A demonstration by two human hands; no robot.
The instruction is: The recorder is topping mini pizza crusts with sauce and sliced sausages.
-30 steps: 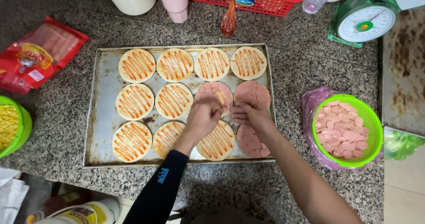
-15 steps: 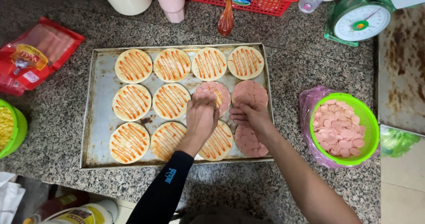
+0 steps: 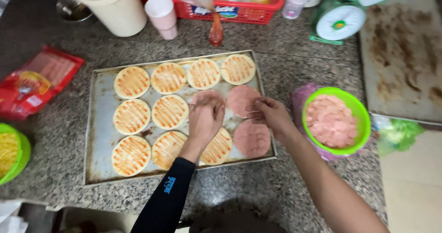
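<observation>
Left hand (image 3: 205,118) fingers spread flat on ham-topped round (image 3: 206,98); right hand (image 3: 271,114) fingers pinched beside it.

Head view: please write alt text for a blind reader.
Two bare hands, left and right, lay pink meat slices on sauced round bases on a metal tray. A green bowl of slices stands at its right.

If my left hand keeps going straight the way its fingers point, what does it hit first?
Probably the sauced round in the tray's back row. The left hand points up-frame over a ham-topped round; its height above that one is unclear.
</observation>
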